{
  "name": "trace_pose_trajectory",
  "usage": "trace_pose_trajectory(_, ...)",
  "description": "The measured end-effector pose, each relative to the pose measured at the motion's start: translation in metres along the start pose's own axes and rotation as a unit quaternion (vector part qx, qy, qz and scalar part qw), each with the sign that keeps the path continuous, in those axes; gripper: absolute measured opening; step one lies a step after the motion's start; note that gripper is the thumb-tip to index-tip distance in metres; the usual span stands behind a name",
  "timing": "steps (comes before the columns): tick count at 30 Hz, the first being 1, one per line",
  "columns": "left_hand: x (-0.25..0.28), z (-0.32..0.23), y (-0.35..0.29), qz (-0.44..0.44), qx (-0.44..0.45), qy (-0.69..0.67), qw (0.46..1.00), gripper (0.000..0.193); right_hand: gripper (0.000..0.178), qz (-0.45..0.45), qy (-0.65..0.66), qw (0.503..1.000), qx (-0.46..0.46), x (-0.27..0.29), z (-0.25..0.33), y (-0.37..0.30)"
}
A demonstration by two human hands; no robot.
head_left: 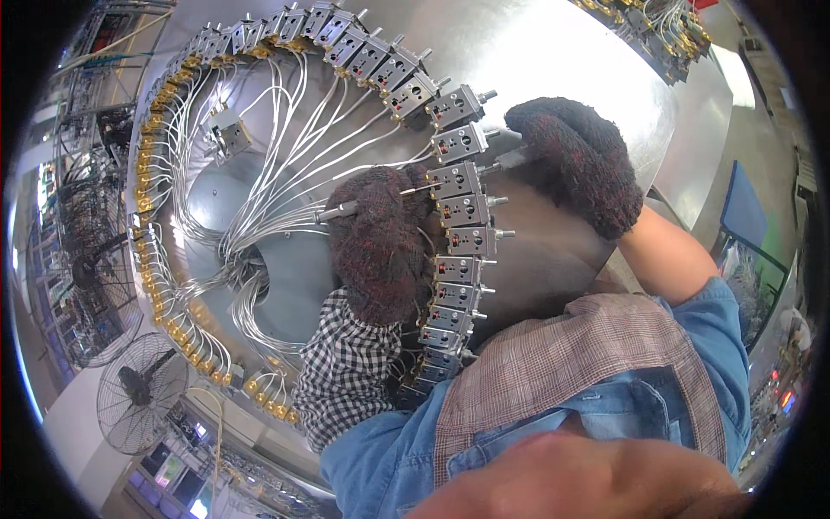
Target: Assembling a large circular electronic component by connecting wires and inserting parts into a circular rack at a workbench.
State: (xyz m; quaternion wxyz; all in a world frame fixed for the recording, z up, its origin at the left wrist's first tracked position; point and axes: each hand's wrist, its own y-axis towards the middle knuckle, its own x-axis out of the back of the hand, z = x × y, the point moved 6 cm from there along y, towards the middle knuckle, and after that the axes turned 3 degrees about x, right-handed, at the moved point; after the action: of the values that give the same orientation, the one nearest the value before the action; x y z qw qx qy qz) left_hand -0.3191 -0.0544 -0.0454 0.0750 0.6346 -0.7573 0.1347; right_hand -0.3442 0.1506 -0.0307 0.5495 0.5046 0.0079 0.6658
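My left hand (376,246), in a dark knitted glove below a checked sleeve, is closed around a slim metal rod-like tool (337,211). The tool's thin shaft reaches a small metal box-shaped block (456,180) on the round rack. Across from it, my right hand (579,160), gloved the same way, has its fingers curled round a grey cylindrical piece (512,159) at that block's outer stud. The glove hides most of that piece, so its kind is unclear. Many white wires (281,186) run from the rack's middle to the blocks.
More metal blocks (367,56) line the ring, and brass fittings (147,182) follow its left side. One loose block (226,130) lies inside among the wires. Another wired cluster (661,39) sits at the far right. A black fan (138,389) stands at lower left.
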Motion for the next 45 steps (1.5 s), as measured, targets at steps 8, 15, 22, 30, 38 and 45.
trace_pose_trajectory(8, 0.007, -0.006, 0.005, 0.031, 0.005, -0.079, 0.996, 0.016, 0.03, 0.043, 0.316, 0.833, -0.452, -0.001, 0.0, -0.008)
trace_pose_trajectory(15, 0.007, 0.012, -0.005, -0.037, 0.042, -0.136, 0.989, 0.022, 0.03, 0.045, 0.295, 0.878, -0.374, 0.002, 0.001, -0.001)
trace_pose_trajectory(22, -0.002, 0.0, 0.001, 0.01, 0.035, -0.269, 0.962, 0.019, 0.03, 0.009, 0.349, 0.853, -0.387, 0.0, -0.004, -0.006)
trace_pose_trajectory(30, 0.004, -0.008, 0.006, -0.002, -0.05, 0.033, 0.998, 0.016, 0.03, 0.067, 0.314, 0.87, -0.373, 0.007, 0.004, 0.0)
trace_pose_trajectory(38, 0.003, -0.005, 0.002, -0.017, -0.013, -0.083, 0.996, 0.019, 0.029, 0.057, 0.324, 0.838, -0.435, 0.002, 0.0, -0.004)
trace_pose_trajectory(45, 0.005, -0.001, 0.003, -0.021, -0.02, -0.064, 0.997, 0.021, 0.029, 0.007, 0.316, 0.898, -0.306, 0.006, 0.004, 0.004)
